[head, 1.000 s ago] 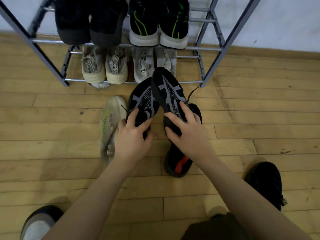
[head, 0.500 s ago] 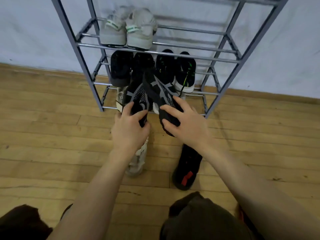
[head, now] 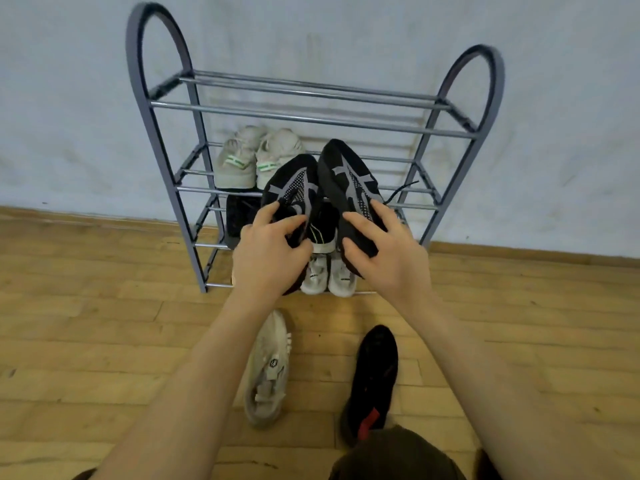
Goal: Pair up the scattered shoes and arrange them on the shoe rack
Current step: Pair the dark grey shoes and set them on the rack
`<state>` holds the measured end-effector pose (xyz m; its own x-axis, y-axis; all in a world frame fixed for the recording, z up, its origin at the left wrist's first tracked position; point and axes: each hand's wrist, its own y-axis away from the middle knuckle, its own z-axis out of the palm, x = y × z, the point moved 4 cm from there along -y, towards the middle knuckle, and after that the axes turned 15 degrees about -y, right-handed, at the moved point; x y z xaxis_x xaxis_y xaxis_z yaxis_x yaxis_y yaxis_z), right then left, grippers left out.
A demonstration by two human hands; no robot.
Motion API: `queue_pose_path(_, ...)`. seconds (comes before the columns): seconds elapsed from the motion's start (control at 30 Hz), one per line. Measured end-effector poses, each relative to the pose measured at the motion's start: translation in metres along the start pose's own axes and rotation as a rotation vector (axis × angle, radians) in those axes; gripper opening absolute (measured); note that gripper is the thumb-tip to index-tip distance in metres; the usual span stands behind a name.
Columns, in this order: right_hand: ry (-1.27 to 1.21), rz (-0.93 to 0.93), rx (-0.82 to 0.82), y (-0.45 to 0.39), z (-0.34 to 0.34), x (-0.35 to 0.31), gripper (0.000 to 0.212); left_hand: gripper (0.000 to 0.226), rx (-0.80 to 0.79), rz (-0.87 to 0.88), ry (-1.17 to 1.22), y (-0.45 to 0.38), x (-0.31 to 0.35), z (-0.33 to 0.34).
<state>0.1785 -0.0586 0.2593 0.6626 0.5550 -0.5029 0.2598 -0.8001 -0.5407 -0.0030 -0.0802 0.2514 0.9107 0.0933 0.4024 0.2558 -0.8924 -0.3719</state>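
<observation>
Raised since the earlier frames: both black mesh trainers with grey overlay straps, lifted off the floor and now held in front of the grey metal tube shoe rack (head: 166, 174) at the height of its second shelf from the top. Left hand (head: 268, 258): grip closed around the heel of the left black-and-grey trainer (head: 292, 183), toe pointing up and toward the rack. Right hand (head: 388, 254): grip closed over the heel and side of the right black-and-grey trainer (head: 349, 178), sole edge turned inward, a loose lace trailing to the right. Second shelf: pale beige trainers with green tabs (head: 258, 157) at its left end; right end bare, the likely slot for this pair. Top shelf: bare rails. Lower shelves: dark shoes and a white pair (head: 327, 277), partly hidden behind the hands. Floor, near the bottom edge: one cream strap trainer (head: 268, 368) and one black trainer with a red heel tab (head: 372, 379), both unpaired. Handling note: level both soles, toes to the wall, set the pair side by side across two rails just beside the beige pair, and tuck the lace so it does not snag a rail.
</observation>
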Motion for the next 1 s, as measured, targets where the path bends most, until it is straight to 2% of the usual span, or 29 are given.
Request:
queue_pose_path(0.23,0.013,0.069,0.051,-0.035,0.008,0.038,0.05,0.041,-0.088,0.057,-0.009,-0.063,0.026,0.023)
queue_pose_path(0.33,0.008,0.086,0.061,-0.056,0.015,0.057,0.047,0.042,-0.094,0.051,-0.002,-0.089,0.033,0.042)
queue_pose_path(0.67,0.072,0.282,-0.05,-0.14,0.04,0.125,0.045,0.038,-0.184,0.063,-0.046,-0.184,0.059,0.098)
queue_pose_path(0.77,0.083,0.307,-0.146,-0.145,0.056,0.138,0.047,0.037,-0.332,0.071,-0.103,-0.188,0.057,0.116)
queue_pose_path(0.9,0.022,0.292,-0.146,-0.14,0.062,0.141,0.047,0.052,-0.443,0.15,-0.089,-0.18,0.043,0.115)
queue_pose_path(1.0,0.058,0.251,-0.096,-0.129,0.061,0.138,0.051,0.066,-0.475,0.282,-0.203,-0.16,0.034,0.108)
